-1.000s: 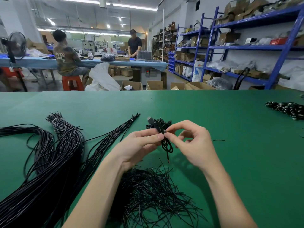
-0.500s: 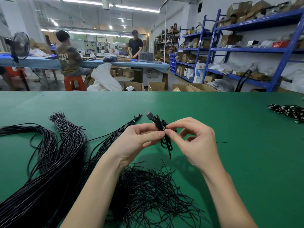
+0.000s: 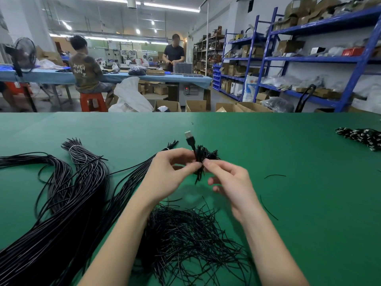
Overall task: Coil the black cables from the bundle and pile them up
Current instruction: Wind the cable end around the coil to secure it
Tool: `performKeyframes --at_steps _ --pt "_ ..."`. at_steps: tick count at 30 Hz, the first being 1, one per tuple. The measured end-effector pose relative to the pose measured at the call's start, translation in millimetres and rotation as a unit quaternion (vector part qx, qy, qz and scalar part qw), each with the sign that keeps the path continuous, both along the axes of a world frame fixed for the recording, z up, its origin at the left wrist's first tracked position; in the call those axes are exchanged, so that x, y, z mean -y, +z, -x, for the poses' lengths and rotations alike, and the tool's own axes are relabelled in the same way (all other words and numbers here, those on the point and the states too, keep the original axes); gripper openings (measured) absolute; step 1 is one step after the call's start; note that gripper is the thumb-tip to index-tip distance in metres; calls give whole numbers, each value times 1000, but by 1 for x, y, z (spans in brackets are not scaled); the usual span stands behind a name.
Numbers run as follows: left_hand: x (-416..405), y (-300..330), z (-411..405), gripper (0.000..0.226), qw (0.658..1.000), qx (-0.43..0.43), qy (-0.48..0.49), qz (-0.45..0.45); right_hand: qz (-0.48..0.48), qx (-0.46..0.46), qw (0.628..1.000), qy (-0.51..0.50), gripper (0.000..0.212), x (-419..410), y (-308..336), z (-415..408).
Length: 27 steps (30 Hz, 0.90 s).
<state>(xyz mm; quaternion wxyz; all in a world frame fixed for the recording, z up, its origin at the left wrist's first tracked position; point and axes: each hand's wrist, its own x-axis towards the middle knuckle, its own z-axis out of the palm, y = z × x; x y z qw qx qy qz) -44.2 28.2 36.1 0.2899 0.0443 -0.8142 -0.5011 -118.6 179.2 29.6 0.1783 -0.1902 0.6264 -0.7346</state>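
Green felt is stretching across the whole table [image 3: 299,203], and right in the middle of it both hands are working one small coiled cable [image 3: 203,156] held up off the surface. The left hand [image 3: 173,172] is pinching the coil's waist between thumb and curled fingers; the right hand [image 3: 228,180] is meeting it from the other side, thumb and forefinger nipping at the same spot, the other fingers curled loosely beneath. A plug [image 3: 188,135] is poking up and away from the coil on a short stalk, and a thin tail is dangling below.

Under the forearms, a heap of short black ties [image 3: 185,240] is sprawling toward the near edge. To the left, the long cable bundle [image 3: 68,195] is fanning out, tied near its far ends and running off the left and bottom edges. Far right, close to the table's edge, the pile of finished coils [image 3: 360,136] is lying well apart from the hands. Between hands and pile, bare green is lying open, with just two stray ties [image 3: 275,176] on it. Beyond the far edge, two people are working at a blue table [image 3: 51,76].
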Motion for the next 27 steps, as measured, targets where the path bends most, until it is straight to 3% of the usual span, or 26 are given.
performKeyframes --at_steps 2,6,10,13,15,18,20,21,22,24,27 --pt "3 -1 -2 17 992 42 -34 -113 -47 -159 986 -4 11 -7 7 5" --pt "8 -2 -3 28 955 73 -111 -266 -82 -304 949 29 18 -20 13 9" --pt "8 -3 -3 41 943 105 -145 -279 -90 -359 929 -8 9 -24 16 11" --pt "5 -1 -3 20 949 83 -157 -262 -85 -362 928 -34 3 -21 15 10" --pt "3 0 -4 17 968 43 -131 -210 -71 -299 951 -39 5 -16 12 11" --pt "-1 1 -4 17 996 -22 -62 -54 10 24 999 42 2 -10 9 9" --pt "-4 2 -2 17 999 -27 -36 -4 86 219 965 113 7 -9 6 6" --pt "-3 2 -2 18 1000 -17 -26 -1 94 240 958 123 6 -9 4 6" --pt "-2 1 -1 18 1000 -2 -21 -8 70 209 969 115 6 -8 2 7" --pt "1 -1 -1 16 998 31 -17 -53 -25 19 999 36 5 -7 0 9" --pt "2 -4 -1 17 986 75 -4 -150 -93 -259 959 -73 3 -7 -1 12"
